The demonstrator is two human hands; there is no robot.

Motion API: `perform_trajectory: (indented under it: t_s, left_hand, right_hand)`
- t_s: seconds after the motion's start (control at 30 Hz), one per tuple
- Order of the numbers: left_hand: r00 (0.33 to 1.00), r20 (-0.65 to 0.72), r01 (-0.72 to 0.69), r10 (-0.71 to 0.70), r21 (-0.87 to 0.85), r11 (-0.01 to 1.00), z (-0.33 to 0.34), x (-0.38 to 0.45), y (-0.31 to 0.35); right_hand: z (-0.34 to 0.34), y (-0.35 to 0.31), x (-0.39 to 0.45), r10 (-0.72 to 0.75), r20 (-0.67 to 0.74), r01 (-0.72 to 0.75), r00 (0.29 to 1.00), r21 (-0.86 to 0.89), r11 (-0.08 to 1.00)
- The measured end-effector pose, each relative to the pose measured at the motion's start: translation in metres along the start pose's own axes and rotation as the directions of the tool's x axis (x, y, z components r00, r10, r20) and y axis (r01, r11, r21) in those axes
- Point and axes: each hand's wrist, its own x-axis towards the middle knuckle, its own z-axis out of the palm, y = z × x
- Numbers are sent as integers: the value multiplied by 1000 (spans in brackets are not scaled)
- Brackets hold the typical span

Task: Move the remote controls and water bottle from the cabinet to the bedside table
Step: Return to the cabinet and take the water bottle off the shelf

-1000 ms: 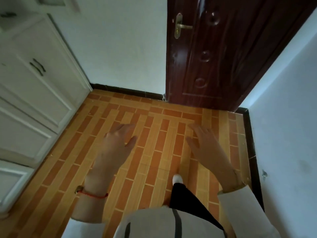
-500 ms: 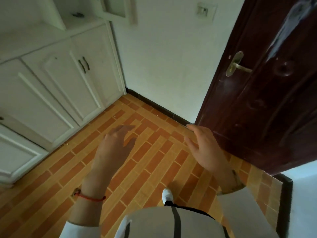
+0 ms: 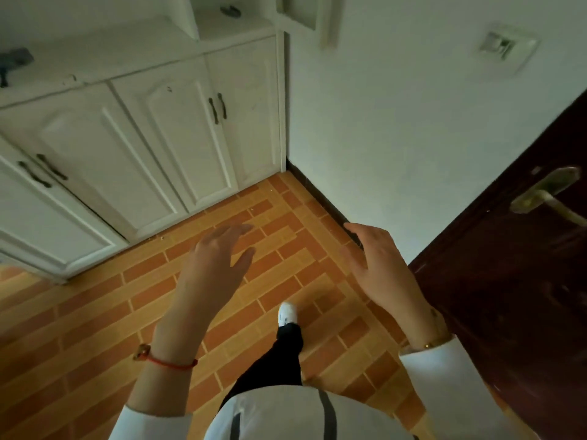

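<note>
A white cabinet (image 3: 178, 128) with panelled doors fills the upper left. On its counter at the far left edge lies a dark grey object (image 3: 14, 60), too blurred to name. A small dark item (image 3: 231, 11) sits in an open shelf niche above. No water bottle shows clearly. My left hand (image 3: 216, 268) hovers over the tiled floor, fingers apart and holding nothing. My right hand (image 3: 378, 265) is level with it on the right, also spread and bare, near the door.
A dark brown door (image 3: 514, 281) with a brass handle (image 3: 546, 195) stands at the right. A white wall with a switch plate (image 3: 498, 46) lies ahead. Orange brick-pattern floor (image 3: 95, 328) runs below; my leg and white shoe (image 3: 287, 314) step forward.
The view has swung left: the cabinet has come further into frame and nearer, the door has slid to the right edge. Both hands stay raised and apart.
</note>
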Motion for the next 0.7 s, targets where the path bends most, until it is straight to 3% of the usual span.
perform_trajectory:
  t_s: [0.7]
  left_hand:
    - [994,-59,89,-88,13,996,16,343,-33]
  right_hand:
    - [-5,35,376,-18,33,17,999,24,1000]
